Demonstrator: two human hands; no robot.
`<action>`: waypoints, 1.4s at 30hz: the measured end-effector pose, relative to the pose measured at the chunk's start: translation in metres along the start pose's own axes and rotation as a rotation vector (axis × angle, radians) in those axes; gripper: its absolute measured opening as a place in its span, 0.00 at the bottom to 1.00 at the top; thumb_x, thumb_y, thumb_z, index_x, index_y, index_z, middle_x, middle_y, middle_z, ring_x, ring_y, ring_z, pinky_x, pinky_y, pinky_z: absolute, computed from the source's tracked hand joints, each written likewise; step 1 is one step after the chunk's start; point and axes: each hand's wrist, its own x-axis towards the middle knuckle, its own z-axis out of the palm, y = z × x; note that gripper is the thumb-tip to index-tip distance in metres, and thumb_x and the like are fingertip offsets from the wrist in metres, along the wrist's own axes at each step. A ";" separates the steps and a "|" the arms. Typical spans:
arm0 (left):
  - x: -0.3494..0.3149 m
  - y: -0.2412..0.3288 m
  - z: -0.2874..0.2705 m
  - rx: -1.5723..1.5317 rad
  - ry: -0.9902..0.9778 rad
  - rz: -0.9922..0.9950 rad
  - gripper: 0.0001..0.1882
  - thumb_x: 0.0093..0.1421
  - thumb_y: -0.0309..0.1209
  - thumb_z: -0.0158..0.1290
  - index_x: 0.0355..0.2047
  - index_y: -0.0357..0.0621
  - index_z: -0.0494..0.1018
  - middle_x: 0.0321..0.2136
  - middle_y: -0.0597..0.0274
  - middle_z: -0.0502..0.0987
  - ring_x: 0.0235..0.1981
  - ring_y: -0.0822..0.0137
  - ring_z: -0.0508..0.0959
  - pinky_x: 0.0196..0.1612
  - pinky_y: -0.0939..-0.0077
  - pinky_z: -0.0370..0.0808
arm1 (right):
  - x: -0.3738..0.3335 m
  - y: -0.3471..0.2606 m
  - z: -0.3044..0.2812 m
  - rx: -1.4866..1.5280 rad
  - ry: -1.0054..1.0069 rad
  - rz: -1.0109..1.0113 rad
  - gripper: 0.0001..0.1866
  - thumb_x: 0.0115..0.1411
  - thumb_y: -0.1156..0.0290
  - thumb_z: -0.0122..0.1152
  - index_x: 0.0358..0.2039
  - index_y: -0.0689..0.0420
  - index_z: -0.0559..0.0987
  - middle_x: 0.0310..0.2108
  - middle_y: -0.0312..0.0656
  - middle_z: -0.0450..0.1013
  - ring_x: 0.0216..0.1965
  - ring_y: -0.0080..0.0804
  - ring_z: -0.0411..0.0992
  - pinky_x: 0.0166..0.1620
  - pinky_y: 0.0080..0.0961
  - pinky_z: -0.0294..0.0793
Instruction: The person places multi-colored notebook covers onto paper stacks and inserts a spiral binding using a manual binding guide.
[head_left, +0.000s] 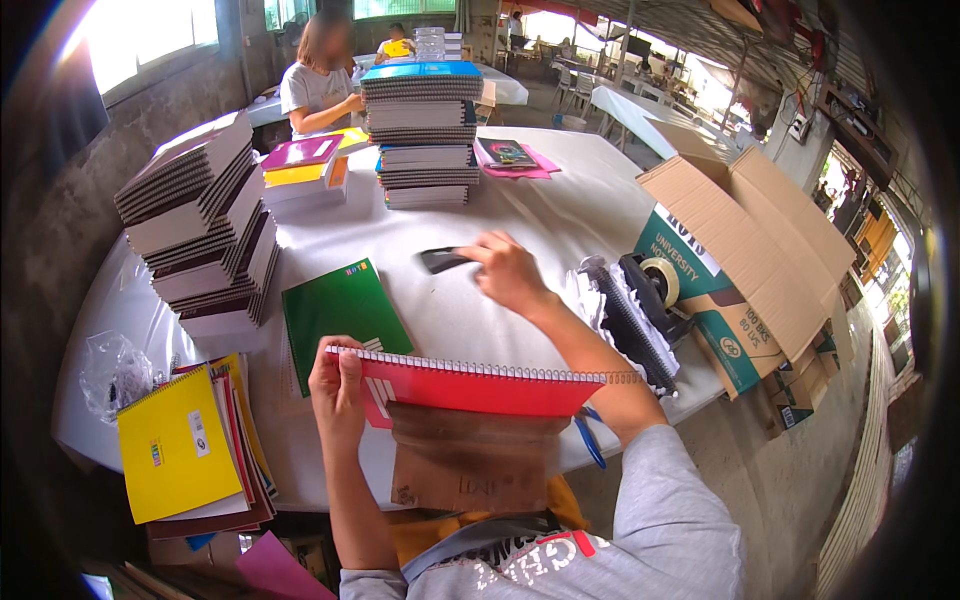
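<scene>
My left hand (338,385) is closed on the left end of a red spiral notebook (480,389), thumb near the coil. The notebook is tilted with its bound edge up, and loose wire coil sticks out past its right end. Beyond it my right hand (510,272) grips a flat black piece (441,260), blurred by motion, its kind unclear. A brown cardboard piece (470,465) lies below the red notebook at the table's edge. Left of my right hand, a green notebook (340,312) lies flat. A blue-handled tool (590,443) is partly hidden by my right forearm.
Tall notebook stacks stand at the left (210,240) and back (420,135). Yellow notebooks (180,440) pile at near left. On the right are a bundle of black coils (640,335), a tape dispenser (660,285) and an open carton (740,270). Another person (318,90) works across the table.
</scene>
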 end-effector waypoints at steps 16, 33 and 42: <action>0.066 0.079 0.019 -0.312 0.377 0.284 0.12 0.58 0.37 0.55 0.24 0.44 0.69 0.21 0.68 0.75 0.24 0.77 0.75 0.29 0.83 0.73 | -0.219 -0.068 -0.116 -0.092 -0.806 0.671 0.35 0.54 0.48 0.56 0.60 0.44 0.61 0.59 0.46 0.59 0.59 0.45 0.57 0.59 0.50 0.54; -0.080 0.039 0.057 0.740 -0.051 0.804 0.17 0.36 0.22 0.61 0.31 0.47 0.79 0.24 0.69 0.75 0.24 0.70 0.74 0.27 0.76 0.66 | -0.268 -0.099 -0.110 -0.036 0.103 0.629 0.22 0.57 0.68 0.55 0.53 0.55 0.68 0.44 0.48 0.65 0.46 0.45 0.63 0.50 0.41 0.61; -0.123 0.021 0.061 0.721 -0.134 0.501 0.20 0.36 0.21 0.62 0.34 0.46 0.80 0.24 0.67 0.76 0.25 0.69 0.71 0.32 0.76 0.64 | -0.193 -0.172 -0.156 0.228 -0.049 0.322 0.22 0.51 0.62 0.64 0.49 0.46 0.75 0.45 0.42 0.65 0.45 0.41 0.64 0.50 0.39 0.59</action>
